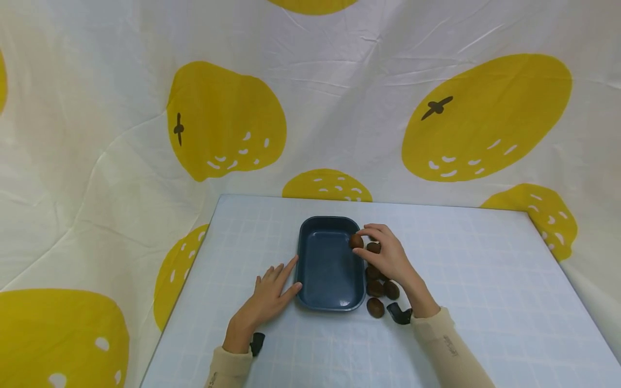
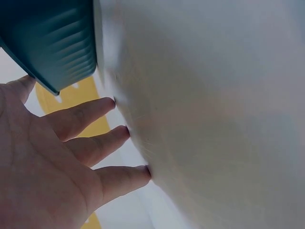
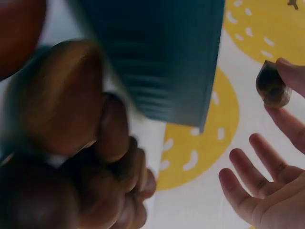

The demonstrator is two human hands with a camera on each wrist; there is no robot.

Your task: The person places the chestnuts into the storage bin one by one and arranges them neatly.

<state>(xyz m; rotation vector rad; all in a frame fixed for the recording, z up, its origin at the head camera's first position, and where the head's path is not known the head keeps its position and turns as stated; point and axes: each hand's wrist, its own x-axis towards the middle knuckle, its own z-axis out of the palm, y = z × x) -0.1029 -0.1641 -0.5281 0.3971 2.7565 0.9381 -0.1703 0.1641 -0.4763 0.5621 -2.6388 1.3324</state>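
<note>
A dark blue rectangular tray lies on the table. My left hand is at its left side, fingers spread, with the index fingertip and thumb at the rim; in the left wrist view the other fingertips rest on the tabletop. Between thumb and index finger, my right hand pinches a brown chestnut over the tray's right rim. The right wrist view shows that chestnut raised beside the tray wall, the other fingers held apart from it. Several more chestnuts lie along the tray's right side, some partly hidden under my right hand.
A pale checked cloth covers the table. Behind it hangs a white cloth printed with large yellow fruit. Small black devices sit at the right wrist and left wrist.
</note>
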